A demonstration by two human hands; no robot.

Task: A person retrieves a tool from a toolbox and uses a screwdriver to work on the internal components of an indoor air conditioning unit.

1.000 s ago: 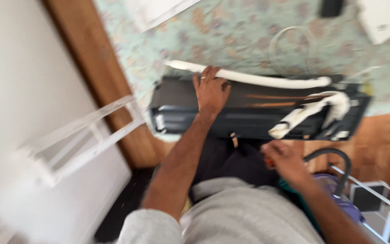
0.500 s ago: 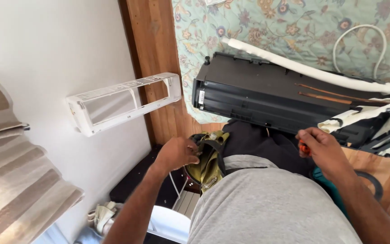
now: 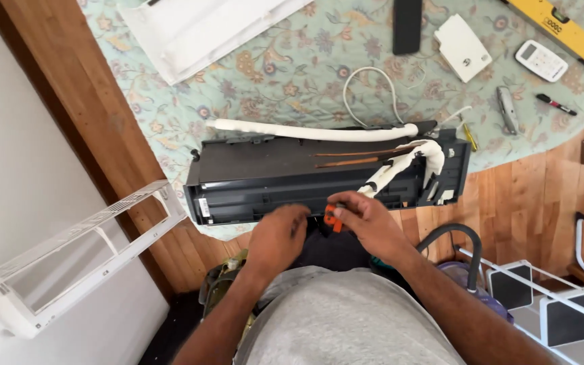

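Home room, wooden floor, floral cloth as workbench, white wall, drying rack

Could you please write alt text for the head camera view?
Both hands meet at the near edge of a black air-conditioner unit on a floral cloth; the right hand pinches a small orange tool, the left hand beside it.

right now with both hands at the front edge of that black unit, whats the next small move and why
Probably bring the orange-handled tool up to the front edge of the black unit. The right hand grips the tool right beside that edge, and the left hand is close beside it, seemingly steadying it. The tool's tip is hidden, so what it would meet cannot be told.
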